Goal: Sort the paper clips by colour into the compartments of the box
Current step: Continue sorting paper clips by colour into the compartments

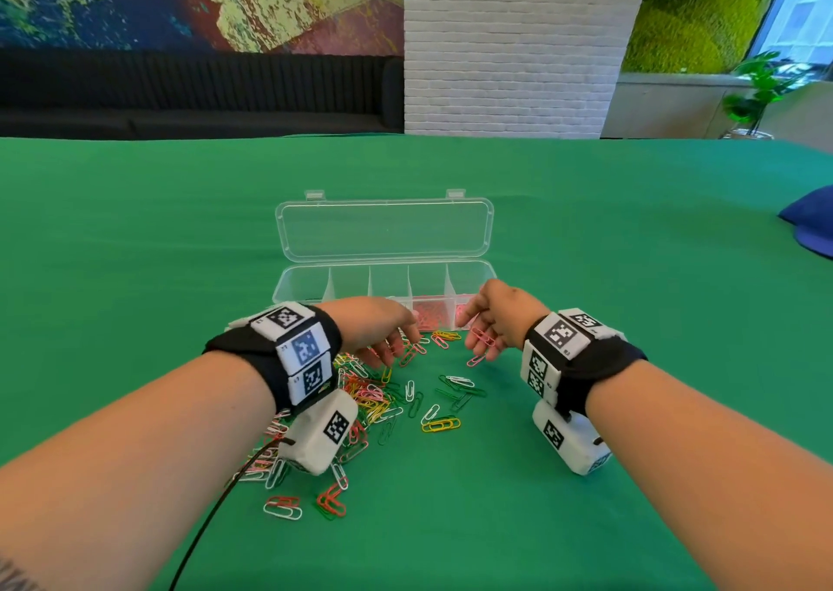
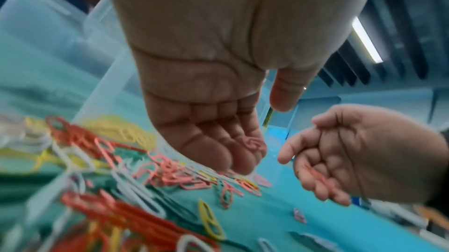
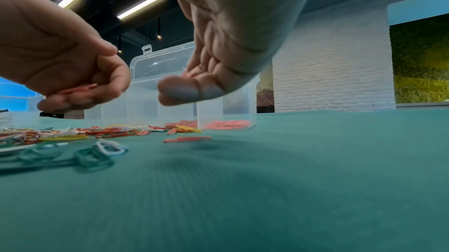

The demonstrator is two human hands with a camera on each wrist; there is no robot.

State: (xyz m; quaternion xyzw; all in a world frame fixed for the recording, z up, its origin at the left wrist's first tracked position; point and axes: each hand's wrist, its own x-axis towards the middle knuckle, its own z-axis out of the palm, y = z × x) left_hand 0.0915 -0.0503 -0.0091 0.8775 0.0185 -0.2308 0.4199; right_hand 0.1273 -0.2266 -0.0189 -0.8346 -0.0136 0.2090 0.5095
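Note:
A clear box (image 1: 297, 285) with several compartments stands open on the green cloth, its lid (image 1: 383, 230) laid back. Pink clips (image 1: 428, 314) lie in its right-hand compartments. A mixed pile of paper clips (image 1: 374, 399) in red, pink, yellow, green and white spreads in front of the box. My left hand (image 1: 391, 346) hovers over the pile's far end, fingers curled round a pink clip (image 2: 252, 143). My right hand (image 1: 480, 342) hangs just right of it, near the box front, its fingers curled round a few pink clips (image 1: 484, 340). A single pink clip (image 1: 475, 360) lies below it.
A blue object (image 1: 811, 225) lies at the table's right edge. A black cable (image 1: 216, 509) runs from my left wrist toward me. Loose green, white and yellow clips (image 1: 444, 424) are scattered between my wrists. Beyond the table stand a white brick pillar and a dark sofa.

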